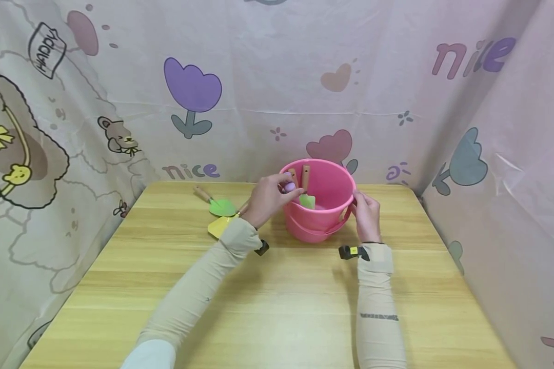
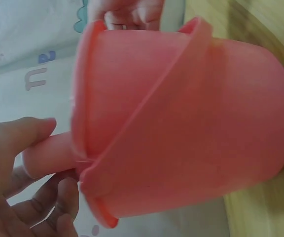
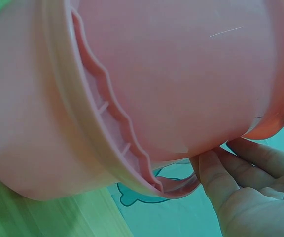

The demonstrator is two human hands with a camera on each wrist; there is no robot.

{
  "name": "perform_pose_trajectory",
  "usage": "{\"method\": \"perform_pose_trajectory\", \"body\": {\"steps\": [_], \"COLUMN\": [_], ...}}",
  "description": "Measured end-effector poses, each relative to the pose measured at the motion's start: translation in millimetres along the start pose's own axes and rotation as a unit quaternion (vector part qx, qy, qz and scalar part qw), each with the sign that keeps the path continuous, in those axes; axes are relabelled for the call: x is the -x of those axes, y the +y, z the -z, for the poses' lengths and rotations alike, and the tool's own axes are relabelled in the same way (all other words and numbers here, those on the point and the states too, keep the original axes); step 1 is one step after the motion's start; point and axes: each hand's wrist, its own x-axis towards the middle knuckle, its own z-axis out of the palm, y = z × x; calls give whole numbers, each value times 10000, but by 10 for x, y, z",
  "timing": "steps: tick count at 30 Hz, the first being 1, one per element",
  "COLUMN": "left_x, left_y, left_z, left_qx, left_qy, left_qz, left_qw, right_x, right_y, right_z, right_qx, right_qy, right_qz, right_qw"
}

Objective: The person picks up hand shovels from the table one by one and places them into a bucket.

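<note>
A pink bucket (image 1: 316, 225) stands upright near the back of the table, its handle (image 2: 147, 103) hanging down across the front. Over the bucket's left rim, my left hand (image 1: 270, 197) pinches a small, rounded lilac thing (image 1: 289, 186). In the left wrist view this looks like a short pink cylinder (image 2: 51, 154) between thumb and fingers; I cannot tell its kind. My right hand (image 1: 367, 212) grips the right rim, where the handle joins, with thumb and fingertips (image 3: 208, 165) at the bucket wall. Inside the bucket lean wooden tool handles (image 1: 305, 177) and a light green tool head (image 1: 307, 201).
Left of the bucket, a green toy shovel (image 1: 222, 207) with a wooden handle lies on the table (image 1: 277, 312). A yellow toy shovel (image 1: 221, 225) lies close in front of it, partly behind my left hand. Printed curtains (image 1: 268, 102) hang at the back and both sides.
</note>
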Motion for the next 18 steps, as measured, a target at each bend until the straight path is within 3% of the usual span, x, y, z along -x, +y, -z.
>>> {"method": "perform_pose_trajectory", "body": {"steps": [5,12,18], "left_x": [19,-6,-53], "left_y": [-65,-121,-134], "left_z": [-68,-96,-85], "left_qx": [-412,-394,-283], "left_qy": [13,-25,-249], "left_qz": [25,259,633], "left_qw": [9991,9989,9973], "right_x": [5,9,9], "right_y": [5,5,-22], "right_z": [-8,0,26], "right_qx": [-33,96,229], "right_qy": [-15,-53,-1], "right_qz": [53,49,-46], "right_qw": [10000,9999,9997]}}
